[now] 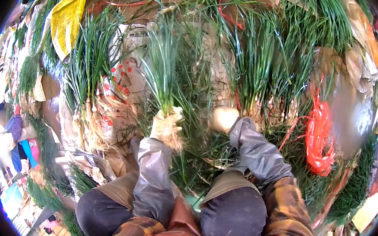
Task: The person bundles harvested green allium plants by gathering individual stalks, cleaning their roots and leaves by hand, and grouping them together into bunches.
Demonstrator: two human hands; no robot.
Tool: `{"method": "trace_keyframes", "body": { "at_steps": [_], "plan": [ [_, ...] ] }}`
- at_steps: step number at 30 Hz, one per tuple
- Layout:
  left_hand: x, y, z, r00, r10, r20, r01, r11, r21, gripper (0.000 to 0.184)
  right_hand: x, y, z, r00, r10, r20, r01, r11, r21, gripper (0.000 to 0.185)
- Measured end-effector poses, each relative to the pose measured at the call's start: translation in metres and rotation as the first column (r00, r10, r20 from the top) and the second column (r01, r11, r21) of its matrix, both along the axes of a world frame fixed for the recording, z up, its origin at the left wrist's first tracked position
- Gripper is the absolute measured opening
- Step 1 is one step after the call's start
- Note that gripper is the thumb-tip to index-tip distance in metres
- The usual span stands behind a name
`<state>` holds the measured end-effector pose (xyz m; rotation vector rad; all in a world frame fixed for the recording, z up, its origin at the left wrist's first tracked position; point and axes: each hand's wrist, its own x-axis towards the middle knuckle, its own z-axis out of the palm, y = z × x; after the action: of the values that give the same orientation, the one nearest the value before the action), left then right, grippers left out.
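Observation:
My left hand (160,125) is closed around the lower end of a bunch of green onions (160,70). The long green leaves point away from me, and pale roots hang below the fist. To the right, my right hand (225,119) is smeared by motion, so its fingers cannot be made out. It is nearest to a row of green onions (261,66) lying with their roots toward me. Another pile of green onions (90,60) lies left of my left hand, its tangled roots over a sheet with red dots.
A bundle of red plastic string (318,136) lies at the right. A yellow woven sack piece (69,20) is at the upper left. Loose green leaves (213,151) cover the ground between my knees and the hands. More greens lie along both sides.

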<state>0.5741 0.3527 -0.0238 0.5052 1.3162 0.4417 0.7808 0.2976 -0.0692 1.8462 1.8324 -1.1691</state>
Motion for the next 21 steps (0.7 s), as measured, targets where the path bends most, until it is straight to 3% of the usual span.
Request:
{"method": "trace_keyframes", "body": {
  "at_steps": [1,3,4,6,7,8,9,11,13,14,15,16,17,19,20,21],
  "plan": [
    [-0.009,0.004,-0.004,0.993,0.003,-0.116,0.001,0.999,0.038,0.016,0.003,-0.003,0.012,0.987,0.155,-0.045,-0.16,0.978,-0.132,0.04],
    [-0.02,0.012,-0.002,0.992,0.031,-0.125,-0.025,0.999,0.042,0.019,0.003,0.009,0.014,0.995,-0.097,-0.034,0.103,0.957,0.273,0.035],
    [-0.02,0.011,-0.004,0.997,0.056,-0.061,-0.049,0.992,0.113,0.026,0.004,0.017,-0.025,0.968,-0.245,-0.061,0.209,0.64,0.74,0.028],
    [-0.009,0.009,0.007,0.989,0.121,0.084,-0.126,0.99,0.057,0.043,0.006,0.078,0.012,0.919,-0.393,-0.031,0.309,0.67,0.675,0.027],
    [0.004,0.008,0.018,0.979,0.16,0.123,-0.164,0.986,0.026,0.047,0.014,0.106,-0.003,0.861,-0.476,-0.18,0.481,0.645,0.594,0.032],
    [0.009,0.005,0.015,0.924,0.231,0.306,-0.239,0.971,-0.011,0.051,0.015,0.13,-0.005,0.806,-0.578,-0.13,0.546,0.639,0.542,0.041],
    [0.014,0.002,0.015,0.859,0.285,0.424,-0.285,0.956,-0.066,0.047,0.017,0.147,-0.006,0.817,-0.576,0.03,0.521,0.759,0.391,0.044],
    [0.016,0.005,0.022,0.901,0.192,0.39,-0.199,0.98,-0.023,0.042,0.016,0.16,-0.01,0.879,-0.444,0.171,0.409,0.889,0.207,0.04],
    [0.015,0.01,0.029,0.91,0.16,0.383,-0.175,0.984,0.006,0.035,0.024,0.155,-0.009,0.81,-0.586,-0.027,0.578,0.789,0.209,0.032],
    [0.015,0.011,0.03,0.902,0.179,0.392,-0.193,0.981,-0.004,0.03,0.027,0.148,-0.01,0.631,-0.734,-0.25,0.77,0.632,0.086,0.028],
    [0.017,0.013,0.031,0.895,0.196,0.402,-0.207,0.978,-0.015,0.026,0.029,0.141,-0.014,0.375,-0.823,-0.427,0.889,0.45,-0.088,0.024],
    [0.024,0.016,0.039,0.959,0.182,0.218,-0.192,0.981,0.025,0.017,0.029,0.13,-0.019,0.334,-0.773,-0.54,0.837,0.507,-0.207,0.019],
    [0.031,0.012,0.052,0.936,0.253,0.246,-0.247,0.967,-0.054,0.014,0.028,0.114,-0.025,0.268,-0.725,-0.634,0.764,0.561,-0.319,0.014],
    [0.04,0.0,0.02,0.959,0.16,0.235,-0.205,0.961,0.186,0.013,0.002,0.082,0.016,0.559,-0.388,-0.733,0.614,0.788,0.051,0.012],
    [0.041,-0.003,0.015,0.99,0.047,0.131,-0.071,0.982,0.178,0.013,-0.005,0.072,0.022,0.812,-0.069,-0.579,0.405,0.782,0.475,0.013],
    [0.048,-0.004,0.022,0.999,-0.044,-0.008,0.045,0.984,0.174,0.013,-0.011,0.064,0.027,0.94,0.207,-0.27,0.086,0.623,0.777,0.015]
  ]
}}
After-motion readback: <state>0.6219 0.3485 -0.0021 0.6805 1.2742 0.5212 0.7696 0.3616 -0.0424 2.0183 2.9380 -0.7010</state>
